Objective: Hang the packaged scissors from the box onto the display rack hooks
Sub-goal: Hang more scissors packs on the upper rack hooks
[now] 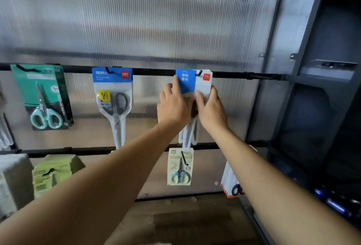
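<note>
two hands on one pack: my left hand (172, 106) grips the left edge of the blue-and-white scissors pack (192, 83), forefinger laid up its face, and my right hand (212, 108) pinches the right edge, thumb in front, fingers behind. the pack sits toward the right end of the upper rail (152, 71), its top at the hook (199, 72). the hook's tip shows in front of the card, so i judge it threaded or nearly so, with only the letting go left for this one. white card edges behind it suggest more packs on that hook; i cannot count them. also on this rail hang a blue pack (113, 96) at the middle and a teal pack (42, 96) at the left end. on the lower rail (88, 150) hang a cream pack (180, 166), green packs (52, 170) and a white-and-orange pack (230, 184). the box is out of view, so what remains i cannot tell. the grey upright (289, 29) stands to the right; nothing blocks the hook.
</note>
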`<state>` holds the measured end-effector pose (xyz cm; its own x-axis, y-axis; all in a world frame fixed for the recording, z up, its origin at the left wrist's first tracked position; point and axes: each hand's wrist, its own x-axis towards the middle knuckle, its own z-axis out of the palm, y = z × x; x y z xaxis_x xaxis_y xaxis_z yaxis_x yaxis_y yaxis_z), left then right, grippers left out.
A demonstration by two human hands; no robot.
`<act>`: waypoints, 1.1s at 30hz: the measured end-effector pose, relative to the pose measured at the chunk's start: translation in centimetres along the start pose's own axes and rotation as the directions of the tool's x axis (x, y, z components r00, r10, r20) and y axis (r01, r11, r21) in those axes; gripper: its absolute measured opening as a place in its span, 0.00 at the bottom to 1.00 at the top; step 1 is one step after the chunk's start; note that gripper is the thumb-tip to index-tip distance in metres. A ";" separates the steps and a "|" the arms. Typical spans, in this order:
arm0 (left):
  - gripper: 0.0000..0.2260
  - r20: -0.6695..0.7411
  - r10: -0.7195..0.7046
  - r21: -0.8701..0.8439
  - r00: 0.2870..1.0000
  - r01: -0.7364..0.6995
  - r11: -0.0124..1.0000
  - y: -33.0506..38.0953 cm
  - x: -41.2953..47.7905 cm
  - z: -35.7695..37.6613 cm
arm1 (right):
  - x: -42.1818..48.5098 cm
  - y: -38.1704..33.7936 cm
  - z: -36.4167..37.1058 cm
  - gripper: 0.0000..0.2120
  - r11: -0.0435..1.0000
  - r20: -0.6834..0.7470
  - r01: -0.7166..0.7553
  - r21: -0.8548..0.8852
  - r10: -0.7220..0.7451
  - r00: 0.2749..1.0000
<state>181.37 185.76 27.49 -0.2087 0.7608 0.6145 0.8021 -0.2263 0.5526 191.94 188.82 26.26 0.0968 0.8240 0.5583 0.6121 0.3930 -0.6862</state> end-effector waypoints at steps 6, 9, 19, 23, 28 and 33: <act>0.34 0.074 0.073 0.241 0.995 -0.089 0.966 -4.9 -7.6 0.7 | -8.6 5.2 1.6 0.35 0.953 0.195 -0.072 -0.293 0.133 0.972; 0.34 0.211 0.073 0.380 0.975 -0.150 0.913 -8.5 -12.5 0.9 | -14.1 7.9 4.1 0.35 0.900 0.321 -0.056 -0.432 0.211 0.923; 0.33 0.559 0.042 0.490 0.828 -0.370 0.789 -19.5 -25.4 -0.6 | -28.3 8.9 12.6 0.31 0.828 0.761 0.318 -0.462 0.187 0.621; 0.32 0.600 0.016 0.474 0.800 -0.372 0.798 -23.8 -29.4 -2.2 | -31.4 8.7 14.7 0.27 0.743 0.802 0.486 -0.461 0.115 0.586; 0.31 0.649 -0.078 0.539 0.757 -0.385 0.749 -29.1 -32.8 -4.4 | -35.0 8.3 17.8 0.25 0.684 0.898 0.642 -0.345 0.042 0.438; 0.27 0.666 -0.171 0.555 0.726 -0.329 0.764 -33.0 -35.9 -6.6 | -39.1 8.9 21.0 0.24 0.793 0.954 0.558 -0.245 0.097 0.282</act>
<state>158.75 161.87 -9.10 0.0841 0.9962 -0.0238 0.9920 -0.0859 -0.0920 177.13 168.68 -11.40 -0.6627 0.6600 -0.3539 0.7317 0.6713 -0.1183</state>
